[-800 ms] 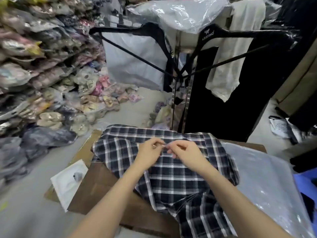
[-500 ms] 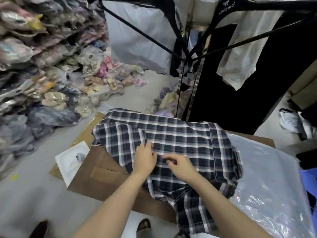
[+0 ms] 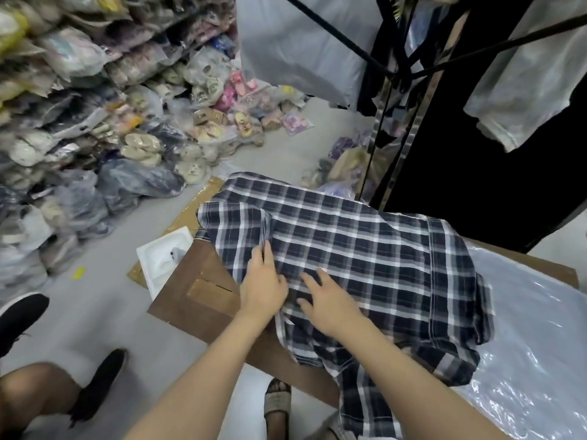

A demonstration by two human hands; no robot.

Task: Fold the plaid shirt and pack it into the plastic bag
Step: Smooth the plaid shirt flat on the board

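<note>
1. Since the earlier frame both hands have come down from the far, collar end of the plaid shirt [image 3: 374, 249], where they were pinching the cloth together. They now lie on its near middle. The view has also tipped downward.
2. The left hand [image 3: 263, 289] rests on the shirt beside a front edge, fingers straight and close together, pointing away from the person. Whether the thumb tucks under that edge cannot be told.
3. The right hand [image 3: 332, 308] lies just beside it, fingers spread and relaxed, flat on the cloth and grasping nothing.
4. The shirt is spread over a brown table [image 3: 203, 293]. Its near end hangs off the table edge toward the person, and its right side overlaps a clear plastic bag [image 3: 536, 328] lying flat on the table's right part.
5. The step appears to be smoothing and squaring the shirt front. No fold is made yet and nothing is in the bag.
6. The next move probably calls for pressing out wrinkles, then bringing the sides and sleeves inward. The hanging end needs lifting onto the table so the folds stay even.
7. Around: a white tray [image 3: 163, 262] juts out at the table's left corner, heaps of bagged goods [image 3: 95, 122] are stacked on the left, and dark clothes hang on a rack [image 3: 476, 154] behind. A second person's leg [image 3: 35, 395] shows at lower left.
</note>
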